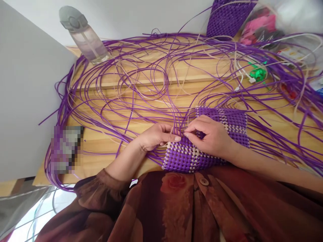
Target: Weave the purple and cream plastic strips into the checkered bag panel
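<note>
A purple and cream woven piece [180,158], checked in bands, lies at the table's front edge against my clothing. Long loose purple and cream weaving strands run out from its sides. My left hand [158,136] is at its upper left edge, thumb and fingers closed on strands there. Close beside it, my right hand [210,136] rests over the weave, with thumb and forefinger pinched on a strand. The strand's exact path between the fingertips is too small to make out. My right hand hides the middle of the woven piece.
A clear bottle [88,43] with a grey lid stands at the back left. A pixelated flat object [67,148] lies at left. Another purple woven piece [227,20] leans at the back, near pink material [261,27] in plastic. A green tangle [257,72] sits near white cables [242,75].
</note>
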{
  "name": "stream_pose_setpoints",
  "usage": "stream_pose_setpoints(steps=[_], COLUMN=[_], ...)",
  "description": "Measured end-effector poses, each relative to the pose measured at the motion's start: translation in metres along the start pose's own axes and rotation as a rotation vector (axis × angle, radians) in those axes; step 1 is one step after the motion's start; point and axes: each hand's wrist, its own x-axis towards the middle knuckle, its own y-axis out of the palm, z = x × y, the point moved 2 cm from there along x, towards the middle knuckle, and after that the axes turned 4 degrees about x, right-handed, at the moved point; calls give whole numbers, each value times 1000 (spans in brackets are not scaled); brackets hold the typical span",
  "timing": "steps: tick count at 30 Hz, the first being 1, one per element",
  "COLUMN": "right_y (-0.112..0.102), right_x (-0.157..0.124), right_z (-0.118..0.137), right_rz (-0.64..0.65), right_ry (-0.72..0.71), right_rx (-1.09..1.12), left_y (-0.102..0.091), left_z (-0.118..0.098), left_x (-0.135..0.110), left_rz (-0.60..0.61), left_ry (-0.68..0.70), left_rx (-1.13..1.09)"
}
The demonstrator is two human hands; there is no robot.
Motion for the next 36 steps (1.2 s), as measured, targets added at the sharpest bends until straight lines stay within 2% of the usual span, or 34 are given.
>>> stream_pose_setpoints(steps=[3,7,9,13,15,17,24,26,28,31,36], right_y=[2,7,10,13,13,11,-16,-21,-23,-24,-25], right_x=[4,9,10,9,10,12,22,22,22,25,39], right_z=[2,-4,-6,-6,-6,-7,-1,8,15,21,17], right_rz=[3,81,105,-28,-58,-29,-51,2,88,217,458], right_ry=[6,14,-7,-70,-152,-286,-727,-773,-654,-288,282], right_rx=[-7,-68,-126,-203,-208,-256,-482,-523,-586,-586,-145], left_y=[4,6,6,3,2,2,11,13,13,13,17], left_z=[2,1,3,9,10,10,6,5,6,7,8], left_x=[1,2,4,7,7,7,3,2,2,2,2], left_rz=[-19,-123,-156,-67,-35,-33,20,15,-16,-43,-29], left_ry=[10,259,318,186,122,102,121,121,111,109,126], left_rx=[-2,129,172,57,-11,-64,-150,-131,-105,-87,-138])
